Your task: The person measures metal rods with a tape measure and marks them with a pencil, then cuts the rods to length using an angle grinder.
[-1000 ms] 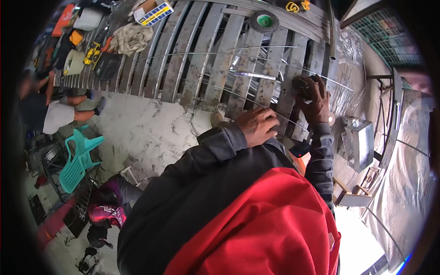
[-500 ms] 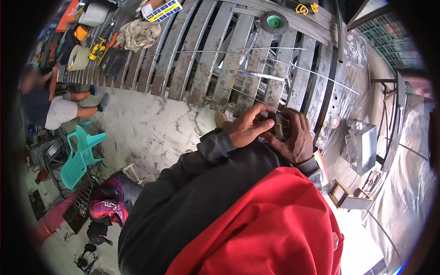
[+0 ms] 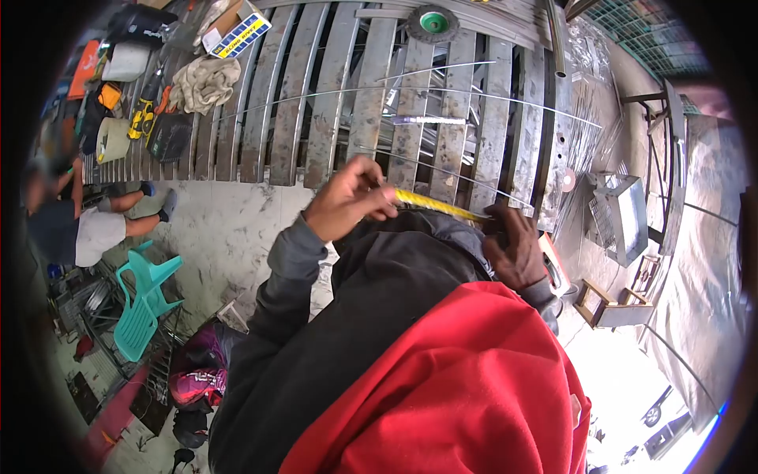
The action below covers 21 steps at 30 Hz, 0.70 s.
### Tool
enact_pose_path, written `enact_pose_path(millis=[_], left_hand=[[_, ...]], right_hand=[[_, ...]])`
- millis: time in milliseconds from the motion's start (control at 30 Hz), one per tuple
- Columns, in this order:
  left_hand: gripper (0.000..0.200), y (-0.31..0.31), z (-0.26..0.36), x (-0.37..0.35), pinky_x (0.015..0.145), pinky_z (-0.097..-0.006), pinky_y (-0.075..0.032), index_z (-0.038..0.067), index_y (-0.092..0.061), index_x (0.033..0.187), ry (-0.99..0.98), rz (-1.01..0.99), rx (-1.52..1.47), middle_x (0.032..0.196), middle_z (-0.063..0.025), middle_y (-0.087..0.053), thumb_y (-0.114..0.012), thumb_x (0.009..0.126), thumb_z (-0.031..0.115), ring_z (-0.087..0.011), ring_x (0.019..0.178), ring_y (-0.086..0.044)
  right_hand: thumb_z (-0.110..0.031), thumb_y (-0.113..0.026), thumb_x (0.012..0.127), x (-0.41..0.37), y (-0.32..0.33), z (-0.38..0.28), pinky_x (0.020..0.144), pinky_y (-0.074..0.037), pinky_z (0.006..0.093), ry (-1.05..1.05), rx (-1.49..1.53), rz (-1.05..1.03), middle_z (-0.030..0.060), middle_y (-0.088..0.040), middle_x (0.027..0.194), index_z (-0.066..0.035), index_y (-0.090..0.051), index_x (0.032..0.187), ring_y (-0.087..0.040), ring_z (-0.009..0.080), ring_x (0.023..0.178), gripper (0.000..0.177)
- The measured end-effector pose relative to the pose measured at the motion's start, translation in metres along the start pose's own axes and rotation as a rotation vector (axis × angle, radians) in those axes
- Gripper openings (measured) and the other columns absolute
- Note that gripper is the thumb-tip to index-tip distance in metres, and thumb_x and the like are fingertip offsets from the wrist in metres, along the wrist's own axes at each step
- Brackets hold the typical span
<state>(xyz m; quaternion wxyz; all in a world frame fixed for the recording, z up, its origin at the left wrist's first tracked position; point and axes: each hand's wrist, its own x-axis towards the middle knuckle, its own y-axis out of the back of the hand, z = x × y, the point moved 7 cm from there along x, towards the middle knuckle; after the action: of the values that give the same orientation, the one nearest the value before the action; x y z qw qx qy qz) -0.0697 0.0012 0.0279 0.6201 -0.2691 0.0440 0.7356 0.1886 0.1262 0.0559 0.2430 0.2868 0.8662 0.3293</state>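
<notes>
Between my two hands stretches the yellow blade of a tape measure point(image 3: 434, 203), pulled out in front of my body at the bench's near edge. The fingers of my left hand point(image 3: 351, 199) pinch the blade's free end. My right hand point(image 3: 515, 249) is closed round the dark case, which the fingers mostly hide. Just beyond the blade a thin metal rod point(image 3: 450, 171) lies across the slats of the metal bench point(image 3: 363, 103). A longer thin rod point(image 3: 521, 99) and a short metal piece with a whitish middle point(image 3: 430, 121) rest farther back.
A round brush-like wheel with a green hub point(image 3: 433, 24) lies at the far edge. Leftward are a blind rivet box point(image 3: 241, 35), a crumpled cloth point(image 3: 205, 83) and a yellow tool point(image 3: 142, 118). A green plastic chair point(image 3: 142, 300) and other people point(image 3: 59, 213) are on the left.
My hands have moved apart, the left one going leftward, and the yellow blade is now drawn out of the case. The view has shifted slightly.
</notes>
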Motion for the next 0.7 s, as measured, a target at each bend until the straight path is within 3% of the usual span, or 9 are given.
enact_pose_path(millis=[67, 133, 167, 200, 267, 333, 400, 700], left_hand=[[0.028, 0.031, 0.004, 0.006, 0.068, -0.0271, -0.057, 0.003, -0.048, 0.113, -0.080, 0.191, 0.021, 0.093, -0.0083, -0.065, -0.068, 0.099, 0.018, -0.0143, 0.080, -0.070], [0.028, 0.061, -0.007, 0.018, 0.067, -0.0269, -0.053, 0.003, -0.051, 0.113, -0.241, 0.441, 0.348, 0.091, -0.0058, -0.064, -0.070, 0.098, 0.019, -0.0113, 0.074, -0.062], [0.032, 0.057, 0.000, 0.016, 0.070, -0.0311, -0.051, 0.003, -0.055, 0.115, -0.395, 0.602, 0.564, 0.096, -0.0069, -0.064, -0.072, 0.096, 0.021, -0.0151, 0.079, -0.058], [0.041, 0.040, 0.016, 0.007, 0.091, -0.0358, -0.049, 0.001, -0.055, 0.126, -0.500, 0.760, 0.870, 0.112, -0.0101, -0.063, -0.072, 0.095, 0.021, -0.0218, 0.102, -0.062], [0.038, -0.014, 0.049, -0.002, 0.095, -0.0415, -0.046, 0.004, -0.060, 0.123, -0.678, 0.796, 1.124, 0.118, -0.0111, -0.061, -0.074, 0.090, 0.018, -0.0281, 0.107, -0.060], [0.033, -0.054, 0.041, 0.008, 0.096, -0.0435, -0.045, 0.008, -0.064, 0.118, -0.779, 0.503, 1.067, 0.122, -0.0088, -0.059, -0.074, 0.087, 0.016, -0.0295, 0.110, -0.059], [0.029, -0.087, 0.028, 0.020, 0.097, -0.0429, -0.042, 0.011, -0.066, 0.115, -0.813, 0.340, 1.114, 0.121, -0.0061, -0.059, -0.073, 0.087, 0.018, -0.0270, 0.114, -0.057], [0.022, -0.091, -0.004, 0.066, 0.101, -0.0430, -0.039, 0.014, -0.066, 0.109, -0.754, 0.257, 1.183, 0.109, -0.0010, -0.061, -0.071, 0.087, 0.017, -0.0216, 0.106, -0.059]], right_hand=[[-0.025, -0.069, 0.087, -0.009, 0.017, 0.027, 0.094, -0.043, 0.0393, -0.040, -0.081, 0.103, 0.0098, -0.069, 0.097, -0.009, -0.066, 0.114, -0.063, 0.0292, 0.094, 0.032], [-0.022, -0.066, 0.091, -0.017, 0.028, 0.057, 0.093, -0.043, 0.0404, -0.084, -0.188, 0.204, 0.0091, -0.070, 0.098, -0.010, -0.068, 0.110, -0.064, 0.0292, 0.095, 0.023], [-0.021, -0.064, 0.094, -0.020, 0.034, 0.059, 0.092, -0.043, 0.0411, -0.056, -0.237, 0.266, 0.0085, -0.070, 0.099, -0.010, -0.069, 0.108, -0.064, 0.0285, 0.096, 0.018], [-0.021, -0.064, 0.094, -0.022, 0.037, 0.061, 0.092, -0.042, 0.0414, -0.070, -0.291, 0.322, 0.0080, -0.071, 0.100, -0.011, -0.070, 0.108, -0.064, 0.0275, 0.097, 0.018], [-0.021, -0.062, 0.095, -0.023, 0.041, 0.055, 0.091, -0.043, 0.0410, -0.025, -0.360, 0.353, 0.0084, -0.069, 0.097, -0.012, -0.069, 0.109, -0.063, 0.0286, 0.092, 0.018], [-0.021, -0.062, 0.095, -0.020, 0.037, 0.058, 0.091, -0.043, 0.0415, -0.022, -0.361, 0.365, 0.0081, -0.069, 0.099, -0.013, -0.069, 0.109, -0.063, 0.0289, 0.093, 0.017], [-0.020, -0.062, 0.096, -0.020, 0.031, 0.061, 0.091, -0.043, 0.0419, -0.020, -0.367, 0.373, 0.0079, -0.068, 0.100, -0.013, -0.069, 0.109, -0.063, 0.0292, 0.094, 0.017], [-0.021, -0.063, 0.096, -0.012, 0.020, 0.060, 0.094, -0.043, 0.0445, -0.035, -0.385, 0.371, 0.0080, -0.065, 0.103, -0.016, -0.069, 0.106, -0.060, 0.0294, 0.103, 0.013]])
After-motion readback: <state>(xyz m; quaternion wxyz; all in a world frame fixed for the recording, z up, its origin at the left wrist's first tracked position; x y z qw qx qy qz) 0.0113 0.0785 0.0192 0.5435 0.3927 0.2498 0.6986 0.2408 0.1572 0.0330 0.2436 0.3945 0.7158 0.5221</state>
